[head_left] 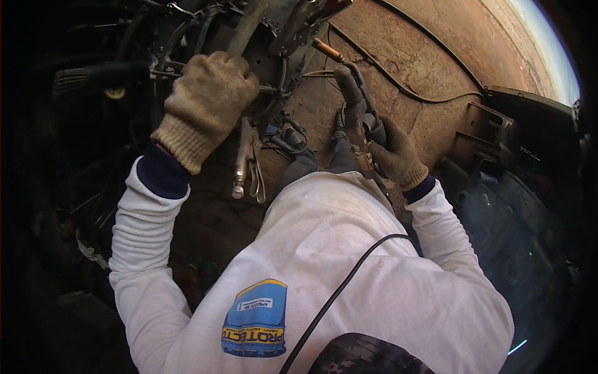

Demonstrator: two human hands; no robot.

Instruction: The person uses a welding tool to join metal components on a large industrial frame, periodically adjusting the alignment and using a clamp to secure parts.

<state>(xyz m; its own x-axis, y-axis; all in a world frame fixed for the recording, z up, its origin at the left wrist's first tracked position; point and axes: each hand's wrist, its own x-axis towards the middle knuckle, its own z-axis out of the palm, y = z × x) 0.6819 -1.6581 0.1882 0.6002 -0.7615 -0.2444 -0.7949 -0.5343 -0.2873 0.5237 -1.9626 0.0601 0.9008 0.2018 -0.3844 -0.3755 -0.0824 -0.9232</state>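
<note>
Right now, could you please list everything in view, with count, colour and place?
Torch: one, copper-tipped, upper centre.
Bar: one, greyish tan, top.
Locking pliers: one, silver, below bar.
Brush: one, dark, upper left.
Ground: one, brown, upper right.
Cables: at least two, dark, upper right.
Frame: one, brown, right.
Dark clutter: uncountable, both sides.
Camouflage cloth: one, dark, bottom.
Shirt: one, white, lower middle.
Lead: one, black, across shirt.
Legs: two, dark, centre.
Left hand: one, tan glove, gripping bar.
Right hand: one, tan glove, holding torch.
</note>
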